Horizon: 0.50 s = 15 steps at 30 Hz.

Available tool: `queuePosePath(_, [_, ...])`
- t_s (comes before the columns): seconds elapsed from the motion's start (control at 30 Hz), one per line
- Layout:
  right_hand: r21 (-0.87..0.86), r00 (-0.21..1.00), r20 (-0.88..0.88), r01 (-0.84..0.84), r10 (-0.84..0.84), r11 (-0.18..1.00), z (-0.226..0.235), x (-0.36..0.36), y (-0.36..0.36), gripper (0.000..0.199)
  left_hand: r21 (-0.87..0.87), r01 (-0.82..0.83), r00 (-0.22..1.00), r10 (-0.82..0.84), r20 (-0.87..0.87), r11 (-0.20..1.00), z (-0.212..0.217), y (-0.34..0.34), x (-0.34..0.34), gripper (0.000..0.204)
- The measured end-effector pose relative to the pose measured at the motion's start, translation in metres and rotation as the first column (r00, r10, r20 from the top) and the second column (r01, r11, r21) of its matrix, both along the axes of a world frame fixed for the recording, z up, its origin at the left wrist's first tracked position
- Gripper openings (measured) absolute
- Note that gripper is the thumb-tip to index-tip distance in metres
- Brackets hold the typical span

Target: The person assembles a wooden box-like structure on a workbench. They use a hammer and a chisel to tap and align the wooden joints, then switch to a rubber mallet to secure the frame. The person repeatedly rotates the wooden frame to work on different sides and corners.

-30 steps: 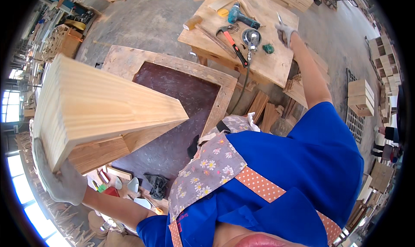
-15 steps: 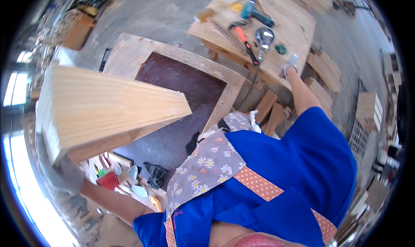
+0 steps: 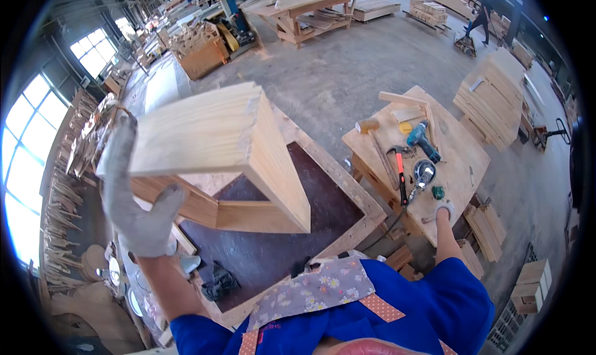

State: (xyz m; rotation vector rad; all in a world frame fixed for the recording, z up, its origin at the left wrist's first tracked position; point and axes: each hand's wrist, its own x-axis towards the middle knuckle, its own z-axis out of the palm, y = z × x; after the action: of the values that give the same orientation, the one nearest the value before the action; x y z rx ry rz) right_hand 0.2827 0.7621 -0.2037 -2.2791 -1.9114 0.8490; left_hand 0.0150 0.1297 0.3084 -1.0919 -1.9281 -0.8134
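My left hand (image 3: 139,212), in a pale grey work glove, grips the near left side of a pale wooden drawer box (image 3: 192,131), thumb on the inner side. The box is tilted, with its open inside toward me, over a workbench with a dark inset top (image 3: 298,193). Out to the right, my gloved right hand (image 3: 444,211) is at the near edge of a small wooden table (image 3: 459,162). Its fingers look curled round something small and pale that I cannot make out. Beside it are a green roll (image 3: 438,192), a shiny metal round-headed tool (image 3: 424,172) and a hammer (image 3: 400,175).
A teal cordless drill (image 3: 424,141), a yellow tape roll (image 3: 405,127) and wood strips lie on the small table. A dark crumpled cloth (image 3: 218,282) is on the workbench. Stacked boards (image 3: 490,97) stand at right. A distant person (image 3: 481,20) is beside a pallet jack.
The view has tipped up, showing more of the workshop. The drawer box has turned, so its inside now shows. My right hand stays at the small table's edge.
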Motion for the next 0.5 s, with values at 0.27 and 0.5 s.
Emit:
queuePosePath(0.27, [-0.01, 0.784, -0.619, -0.059, 0.04, 0.998, 0.028, -0.032, -0.012, 0.013, -0.428, 0.401, 0.884, -0.465, -0.051, 0.81, 0.047, 0.004, 0.047, 0.058])
queuePosePath(0.5, [-0.239, 0.537, -0.822, -0.022, -0.19, 0.971, 0.094, -0.043, -0.086, 0.011, -0.455, 0.489, 0.829, -0.559, -0.023, 0.744, 0.045, 0.016, 0.048, 0.056])
